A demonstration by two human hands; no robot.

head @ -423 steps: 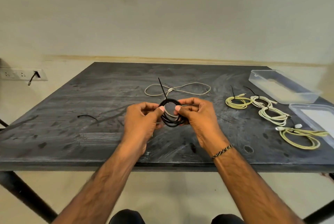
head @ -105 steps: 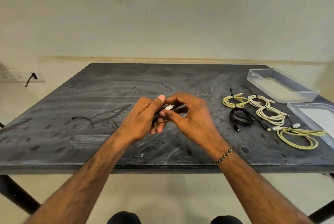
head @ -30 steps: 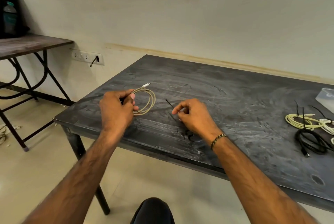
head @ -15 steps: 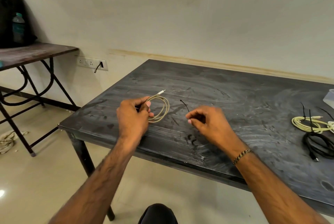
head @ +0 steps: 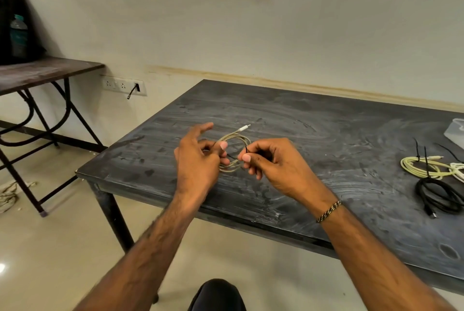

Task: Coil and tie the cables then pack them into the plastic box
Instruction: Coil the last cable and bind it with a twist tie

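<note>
A coiled beige cable (head: 236,138) with a white plug sticking out at the top hangs just above the dark table (head: 313,135). My left hand (head: 198,160) holds the coil at its left side between thumb and fingers, the index finger raised. My right hand (head: 273,162) pinches a thin black cable tie (head: 246,150) at the coil's right side. At the right lie a tied yellow coil (head: 424,166) and a tied black coil (head: 439,195). A corner of the clear plastic box (head: 455,131) shows at the right edge.
A white coil (head: 458,168) is cut off by the right edge. A second brown table (head: 42,72) with a dark bag and a bottle stands at the left. A wall socket strip (head: 123,84) sits behind. Rope lies on the floor (head: 10,195).
My right hand has brought the black tie over to the beige coil, and my two hands have come together. The view has shifted slightly right.
</note>
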